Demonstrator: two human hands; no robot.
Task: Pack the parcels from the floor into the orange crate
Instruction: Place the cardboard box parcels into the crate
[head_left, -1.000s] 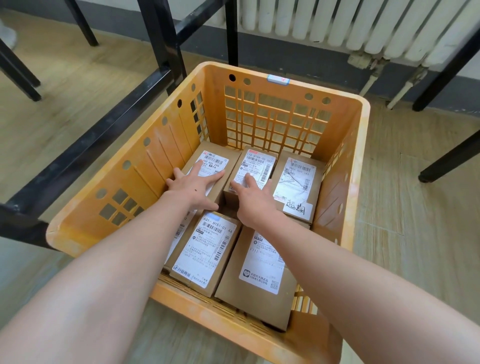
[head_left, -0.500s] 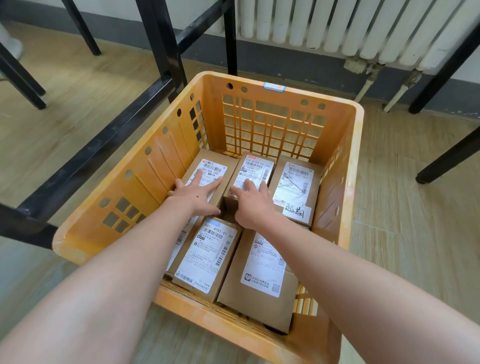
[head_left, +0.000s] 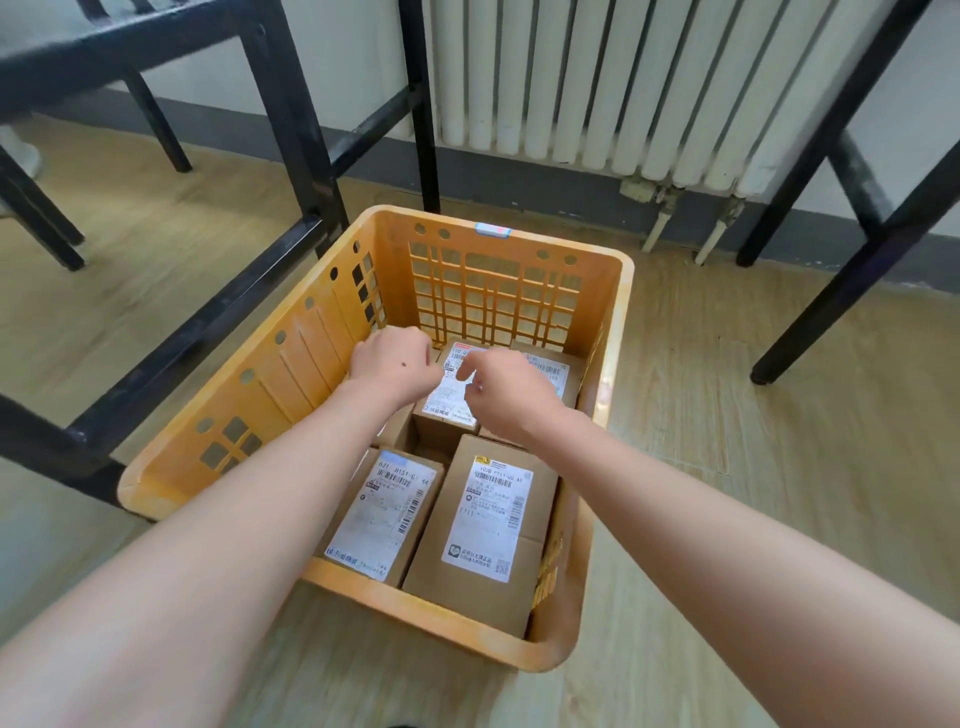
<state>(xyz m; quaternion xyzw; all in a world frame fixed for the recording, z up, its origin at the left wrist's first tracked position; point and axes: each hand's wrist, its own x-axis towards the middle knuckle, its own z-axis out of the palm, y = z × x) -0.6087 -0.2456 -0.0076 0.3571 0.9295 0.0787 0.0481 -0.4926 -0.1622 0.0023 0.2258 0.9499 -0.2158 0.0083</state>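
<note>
The orange crate (head_left: 291, 374) stands on the wooden floor and holds several brown cardboard parcels with white labels. Two parcels lie at its near end, one on the left (head_left: 379, 514) and a larger one on the right (head_left: 488, 525). Farther in are a middle parcel (head_left: 447, 410) and a right parcel (head_left: 558, 371). My left hand (head_left: 392, 364) hovers over the far left corner with its fingers bent down out of sight, hiding what lies beneath. My right hand (head_left: 506, 389) hangs over the middle and right parcels, fingers loosely curled and holding nothing.
A black metal frame (head_left: 171, 343) runs close along the crate's left side. Another black leg (head_left: 852, 270) stands to the right. A white radiator (head_left: 623, 88) with pipes is on the wall behind. Bare wooden floor (head_left: 727, 415) lies to the right of the crate.
Both hands have lifted off the far parcels, where they lay flat, and their fingers have curled in. The view has pulled back and tilted up.
</note>
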